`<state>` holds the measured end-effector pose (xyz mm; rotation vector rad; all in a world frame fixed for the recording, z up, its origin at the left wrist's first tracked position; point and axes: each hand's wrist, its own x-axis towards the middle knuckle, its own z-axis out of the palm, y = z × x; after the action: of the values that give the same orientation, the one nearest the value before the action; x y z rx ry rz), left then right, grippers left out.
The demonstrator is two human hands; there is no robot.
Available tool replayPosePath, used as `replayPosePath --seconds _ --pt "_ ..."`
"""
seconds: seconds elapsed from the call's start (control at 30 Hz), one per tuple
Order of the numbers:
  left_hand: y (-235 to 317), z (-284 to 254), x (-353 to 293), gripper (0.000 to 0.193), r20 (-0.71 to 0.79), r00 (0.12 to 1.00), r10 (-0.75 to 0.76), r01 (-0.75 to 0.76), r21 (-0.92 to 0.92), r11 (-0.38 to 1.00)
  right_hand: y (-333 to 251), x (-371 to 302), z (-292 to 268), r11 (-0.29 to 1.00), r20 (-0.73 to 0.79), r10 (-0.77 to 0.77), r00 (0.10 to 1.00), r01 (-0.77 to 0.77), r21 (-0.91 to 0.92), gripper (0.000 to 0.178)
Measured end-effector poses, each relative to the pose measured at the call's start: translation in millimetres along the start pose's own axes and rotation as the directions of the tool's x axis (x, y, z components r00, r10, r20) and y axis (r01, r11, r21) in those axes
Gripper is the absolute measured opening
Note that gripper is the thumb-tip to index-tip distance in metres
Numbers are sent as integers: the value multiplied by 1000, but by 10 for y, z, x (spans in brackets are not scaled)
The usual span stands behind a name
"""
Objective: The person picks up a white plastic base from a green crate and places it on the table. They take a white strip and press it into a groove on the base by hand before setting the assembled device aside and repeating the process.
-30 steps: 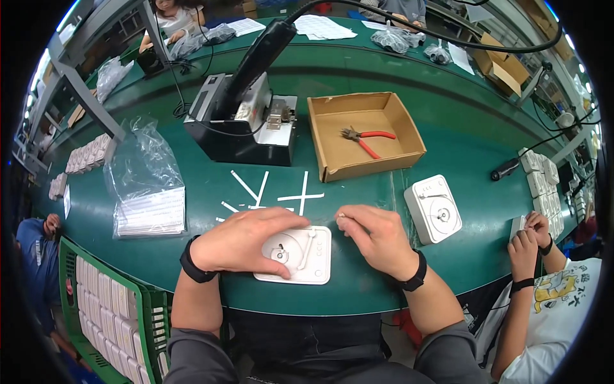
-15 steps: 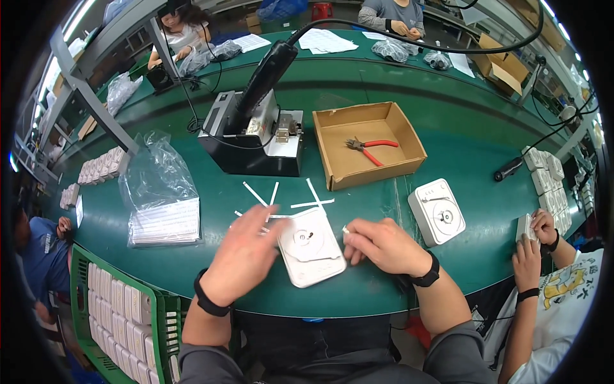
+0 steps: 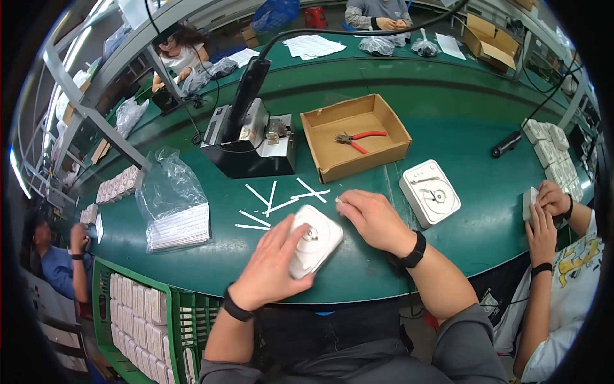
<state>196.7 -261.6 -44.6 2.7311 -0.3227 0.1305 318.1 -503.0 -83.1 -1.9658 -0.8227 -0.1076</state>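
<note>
My left hand [image 3: 275, 256] grips a white rounded-square device [image 3: 327, 235] shaped like a small record player, its fingers across the near left part of the top. A round disc and a small dark centre show beside the fingers. To the right of it, my right hand [image 3: 374, 221] is closed in a pinch on a small white piece [image 3: 338, 200], too small to make out further. Several narrow white strips [image 3: 257, 194] lie scattered beyond the device. A second device of the same kind [image 3: 430, 193] stands on the green table, right of my right hand.
An open cardboard box [image 3: 320, 150] holds red-handled cutters [image 3: 361, 136]. Left of it stands a black-and-silver dispenser [image 3: 246, 153]. White strip sheets [image 3: 179, 230] lie in a plastic bag. A green crate [image 3: 169, 339] holds several white devices. A co-worker's hands [image 3: 543, 217] work at the right.
My left hand has come down onto the device, which is now turned and slightly farther right. My right hand has moved up and away, still pinching. The head view has shifted a little.
</note>
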Motion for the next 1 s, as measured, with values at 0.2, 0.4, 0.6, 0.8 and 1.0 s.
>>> replayPosePath --seconds 0.2,0.4,0.6,0.8,1.0 --pt "-312 -262 256 69 217 927 307 -285 -127 950 -51 12 7 999 -9 37 999 -37 24 17" --pt "-259 -130 499 46 72 928 365 -356 -120 927 48 28 -14 999 -26 -1 1000 0 -53 17" --pt "-117 -114 621 18 -5 889 458 -458 18 889 66 -31 -7 995 34 31 999 -28 -97 18" --pt "-385 -60 630 10 -33 882 470 -468 -176 866 -58 2 52 989 44 47 998 -40 -145 18" --pt "-455 55 662 9 -88 881 465 -467 -312 827 -82 0 76 981 25 28 999 -22 -194 15"
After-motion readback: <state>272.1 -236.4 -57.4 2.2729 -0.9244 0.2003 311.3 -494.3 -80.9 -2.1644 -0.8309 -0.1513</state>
